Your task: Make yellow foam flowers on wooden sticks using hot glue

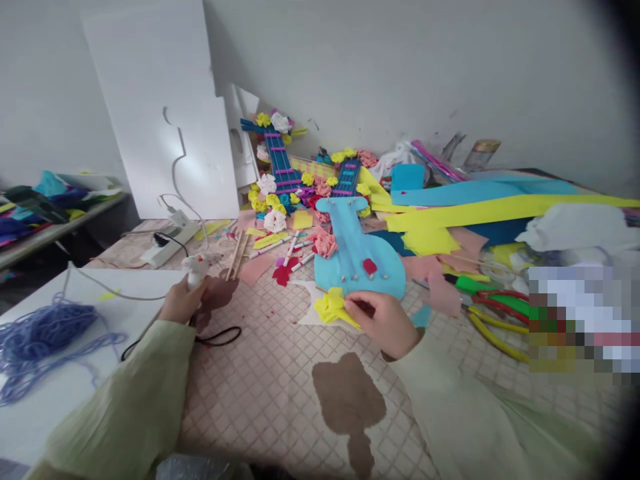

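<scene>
My left hand is closed round a small white glue gun with a dark cord, above the left part of the table. The fingers of my right hand pinch a yellow crepe-paper flower, just in front of a light blue guitar-shaped cutout. That cutout carries a pink paper flower on its left side and a small red piece. Its lower edge is partly covered by my right hand and the yellow flower.
A power strip and blue yarn lie left. Markers and wooden sticks sit mid-table. Flower-decorated dark blue guitar shapes lean at the back. Scissors with yellow handles and paper strips are right.
</scene>
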`<state>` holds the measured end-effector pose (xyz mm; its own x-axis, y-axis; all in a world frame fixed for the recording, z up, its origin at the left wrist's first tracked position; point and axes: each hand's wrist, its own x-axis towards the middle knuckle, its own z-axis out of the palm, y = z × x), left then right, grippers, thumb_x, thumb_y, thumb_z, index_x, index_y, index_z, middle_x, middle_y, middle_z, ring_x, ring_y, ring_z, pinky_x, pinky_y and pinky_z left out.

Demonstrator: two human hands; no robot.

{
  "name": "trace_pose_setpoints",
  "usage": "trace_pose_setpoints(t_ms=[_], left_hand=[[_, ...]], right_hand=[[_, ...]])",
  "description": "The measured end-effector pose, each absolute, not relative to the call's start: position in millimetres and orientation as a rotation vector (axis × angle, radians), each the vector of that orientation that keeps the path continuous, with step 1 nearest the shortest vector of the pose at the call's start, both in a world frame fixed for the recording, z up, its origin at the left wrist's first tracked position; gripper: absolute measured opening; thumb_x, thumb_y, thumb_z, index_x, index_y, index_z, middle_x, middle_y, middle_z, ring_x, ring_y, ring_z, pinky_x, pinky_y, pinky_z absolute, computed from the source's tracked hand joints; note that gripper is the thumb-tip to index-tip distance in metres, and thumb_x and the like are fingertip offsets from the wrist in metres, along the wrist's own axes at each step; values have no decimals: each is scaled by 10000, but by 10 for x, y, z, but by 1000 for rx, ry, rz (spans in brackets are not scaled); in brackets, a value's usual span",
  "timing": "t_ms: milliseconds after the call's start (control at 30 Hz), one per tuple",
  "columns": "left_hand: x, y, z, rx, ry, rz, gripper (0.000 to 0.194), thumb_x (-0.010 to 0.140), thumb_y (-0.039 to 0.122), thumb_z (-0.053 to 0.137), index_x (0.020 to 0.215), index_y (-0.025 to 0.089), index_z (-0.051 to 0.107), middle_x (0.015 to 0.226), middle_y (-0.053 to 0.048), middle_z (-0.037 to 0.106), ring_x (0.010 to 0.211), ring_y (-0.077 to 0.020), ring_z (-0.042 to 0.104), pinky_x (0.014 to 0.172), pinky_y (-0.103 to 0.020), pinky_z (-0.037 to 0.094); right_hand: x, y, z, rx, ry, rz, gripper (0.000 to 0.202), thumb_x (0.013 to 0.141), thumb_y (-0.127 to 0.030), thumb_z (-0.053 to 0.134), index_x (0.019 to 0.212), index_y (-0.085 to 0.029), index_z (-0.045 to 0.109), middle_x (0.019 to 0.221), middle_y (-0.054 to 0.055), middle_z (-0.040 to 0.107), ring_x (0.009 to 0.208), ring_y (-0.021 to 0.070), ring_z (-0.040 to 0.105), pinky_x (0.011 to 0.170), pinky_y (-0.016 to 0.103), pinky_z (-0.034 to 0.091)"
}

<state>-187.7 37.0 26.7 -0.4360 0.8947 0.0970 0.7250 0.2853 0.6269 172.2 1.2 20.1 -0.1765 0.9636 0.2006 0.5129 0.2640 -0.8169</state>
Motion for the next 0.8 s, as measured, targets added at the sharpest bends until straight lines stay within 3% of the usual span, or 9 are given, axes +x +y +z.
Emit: trace_pose_setpoints(t_ms=[167, 300, 433, 500, 533, 600, 700, 800], left_hand=[[-1980, 403, 260, 1628, 2509, 622, 300, 623, 418, 564, 463, 187, 461, 392, 8, 420, 446, -173, 457, 472, -252, 293], [-2014, 217, 385, 1788, 2543, 465, 303, 629, 460, 568, 549, 170, 536, 480, -5, 503, 481, -178, 496, 490, -253, 314], [-1913, -87, 597, 1890, 2631, 501, 398, 623, 520, 573, 831, 182, 605, 781, -69, 593, 727, -273, 559, 624, -355, 396], [-1696, -247, 667, 2019, 2778, 852, 408, 672, 484, 543, 926, 166, 576, 878, -107, 545, 899, -318, 507, 742, -433, 387], [-1537, -315, 680, 2126, 2705, 1133, 361, 684, 428, 556, 919, 154, 565, 840, -93, 529, 905, -292, 499, 775, -418, 390], [-1143, -404, 649, 2258, 2184, 1326, 245, 720, 340, 549, 883, 158, 537, 823, -61, 515, 801, -211, 512, 732, -348, 426], [-531, -364, 494, 1979, 1512, 1075, 335, 767, 312, 512, 1069, 178, 452, 1051, -93, 516, 932, -200, 511, 786, -344, 432], [-126, -169, 317, 1694, 1168, 855, 524, 659, 338, 642, 1111, 178, 429, 1146, -111, 487, 1032, -225, 482, 860, -366, 406]], right_hand=[[1718, 0, 218, -1329, -1811, 780, 176, 745, -228, 496, 764, -149, 652, 760, 59, 701, 671, 173, 643, 626, 287, 516], [1714, -14, 230, -1324, -1814, 797, 171, 744, -222, 497, 769, -147, 649, 761, 58, 701, 680, 177, 643, 627, 293, 518], [1714, -27, 245, -1316, -1816, 827, 165, 742, -220, 504, 774, -147, 649, 761, 53, 701, 673, 170, 639, 630, 287, 517], [1712, -31, 253, -1298, -1819, 854, 168, 745, -224, 505, 779, -147, 650, 767, 51, 700, 673, 165, 637, 633, 282, 515], [1710, -32, 256, -1289, -1821, 868, 169, 746, -227, 506, 781, -146, 649, 769, 51, 699, 675, 164, 636, 633, 281, 514], [1704, -32, 258, -1271, -1824, 893, 170, 749, -234, 508, 785, -144, 647, 765, 52, 697, 680, 165, 634, 631, 280, 512], [1697, -27, 256, -1232, -1826, 928, 166, 753, -243, 512, 786, -142, 639, 762, 52, 690, 685, 164, 628, 635, 283, 509], [1708, -20, 264, -1179, -1819, 968, 175, 762, -262, 511, 794, -142, 634, 762, 51, 681, 673, 158, 618, 617, 275, 504]])
